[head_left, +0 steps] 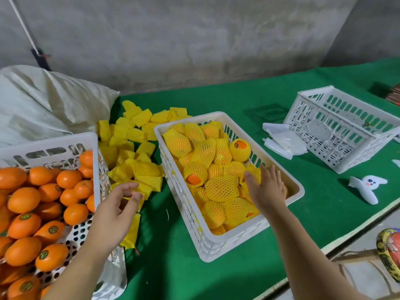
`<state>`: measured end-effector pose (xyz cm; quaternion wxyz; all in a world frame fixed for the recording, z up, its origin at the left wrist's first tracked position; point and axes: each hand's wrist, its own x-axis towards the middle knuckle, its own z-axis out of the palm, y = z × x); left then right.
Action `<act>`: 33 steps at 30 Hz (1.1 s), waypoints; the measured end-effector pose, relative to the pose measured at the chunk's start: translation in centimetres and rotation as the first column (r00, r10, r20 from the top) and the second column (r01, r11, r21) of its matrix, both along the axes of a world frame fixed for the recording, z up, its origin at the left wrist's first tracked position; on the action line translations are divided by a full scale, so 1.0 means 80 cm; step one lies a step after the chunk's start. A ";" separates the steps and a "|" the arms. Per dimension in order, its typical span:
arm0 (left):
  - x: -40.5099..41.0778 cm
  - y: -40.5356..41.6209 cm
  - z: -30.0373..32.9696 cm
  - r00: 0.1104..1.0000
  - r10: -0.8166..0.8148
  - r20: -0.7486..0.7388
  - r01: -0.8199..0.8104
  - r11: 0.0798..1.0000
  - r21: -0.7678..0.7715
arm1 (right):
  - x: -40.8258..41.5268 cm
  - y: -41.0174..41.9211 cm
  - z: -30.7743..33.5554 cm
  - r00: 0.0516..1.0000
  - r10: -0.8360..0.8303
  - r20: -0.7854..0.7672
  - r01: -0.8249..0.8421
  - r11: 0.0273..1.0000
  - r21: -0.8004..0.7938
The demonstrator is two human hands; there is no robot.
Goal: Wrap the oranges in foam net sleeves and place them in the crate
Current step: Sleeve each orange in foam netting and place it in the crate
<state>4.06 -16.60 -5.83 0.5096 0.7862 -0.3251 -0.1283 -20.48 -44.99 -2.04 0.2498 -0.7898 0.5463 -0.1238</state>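
Over the centre crate [226, 242] of sleeved oranges [220, 188], right hand [267, 191] flat, grip wide; left hand [114, 210] reaches foam sleeves [138, 146], fingers loosely spread, holding nothing.

A green table cloth [216, 267] covers the work surface. At its back left corner slumps a large white sack [43, 105]. Toward its back right an empty white crate [337, 128] lies tipped on its side, white plastic bags [281, 139] just beside it. Near the cloth's right edge lies a small white ghost toy [368, 187].
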 end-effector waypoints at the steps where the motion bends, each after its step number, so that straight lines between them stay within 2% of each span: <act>1: -0.001 0.001 0.001 1.000 0.023 -0.018 -0.023 0.999 -0.024 | 0.018 0.014 0.004 0.995 0.053 0.087 -0.052 0.999 -0.009; 3: -0.004 0.002 0.004 0.994 0.096 -0.061 -0.102 0.990 -0.099 | 0.060 0.048 0.006 0.942 0.289 0.170 -0.281 0.957 -0.070; 4: -0.005 0.004 0.007 0.987 0.140 -0.075 -0.150 0.979 -0.138 | 0.083 0.068 0.003 0.885 0.436 0.161 -0.421 0.899 -0.118; 5: -0.007 0.006 0.010 0.981 0.178 -0.083 -0.190 0.968 -0.166 | 0.105 0.086 -0.002 0.813 0.573 0.108 -0.554 0.817 -0.163; 7: -0.010 0.009 0.015 0.972 0.218 -0.083 -0.229 0.961 -0.156 | 0.146 0.116 -0.016 0.649 0.754 -0.103 -0.756 0.624 -0.197; 8: -0.011 0.011 0.018 0.974 0.221 -0.050 -0.225 0.967 -0.122 | 0.164 0.126 -0.025 0.567 0.788 -0.241 -0.823 0.536 -0.186; 10: -0.011 0.015 0.021 0.980 0.177 0.093 -0.176 0.984 -0.020 | 0.194 0.139 -0.045 0.392 0.746 -0.538 -0.912 0.393 -0.120; 11: -0.009 0.018 0.022 0.979 0.123 0.164 -0.132 0.990 0.042 | 0.207 0.141 -0.055 0.310 0.700 -0.643 -0.933 0.354 -0.064; 13: -0.004 0.027 0.022 0.966 -0.025 0.258 -0.023 0.984 0.178 | 0.226 0.140 -0.078 0.231 0.701 -0.675 -0.918 0.387 0.088; 15: -0.004 0.034 0.014 0.935 -0.139 0.325 0.054 0.965 0.258 | 0.239 0.136 -0.096 0.274 0.766 -0.582 -0.843 0.483 0.239; 19: -0.003 0.033 0.009 0.921 -0.132 0.366 0.032 0.963 0.267 | 0.269 0.131 -0.111 0.570 0.742 -0.353 -0.673 0.668 0.318; 20: -0.003 0.031 0.008 0.911 -0.147 0.386 0.030 0.956 0.293 | 0.280 0.134 -0.110 0.615 0.736 -0.285 -0.657 0.677 0.332; 22: -0.002 0.027 0.007 0.868 -0.230 0.439 0.028 0.907 0.420 | 0.305 0.145 -0.110 0.628 0.751 -0.204 -0.670 0.655 0.348; 24: -0.004 0.017 0.007 0.815 -0.360 0.454 -0.031 0.755 0.655 | 0.323 0.156 -0.114 0.626 0.762 -0.167 -0.685 0.639 0.349; 27: -0.005 -0.006 0.007 0.799 -0.450 0.399 -0.149 0.495 0.856 | 0.317 0.149 -0.130 0.569 0.788 -0.233 -0.741 0.615 0.270; 28: -0.003 -0.015 0.007 0.804 -0.453 0.385 -0.172 0.443 0.880 | 0.310 0.140 -0.136 0.543 0.777 -0.318 -0.759 0.617 0.208; 30: 0.007 -0.030 0.008 0.815 -0.435 0.384 -0.210 0.396 0.894 | 0.300 0.123 -0.141 0.519 0.674 -0.526 -0.756 0.648 0.085; 33: 0.019 -0.042 0.008 0.807 -0.472 0.355 -0.242 0.284 0.928 | 0.303 0.110 -0.142 0.460 0.579 -0.674 -0.732 0.676 0.081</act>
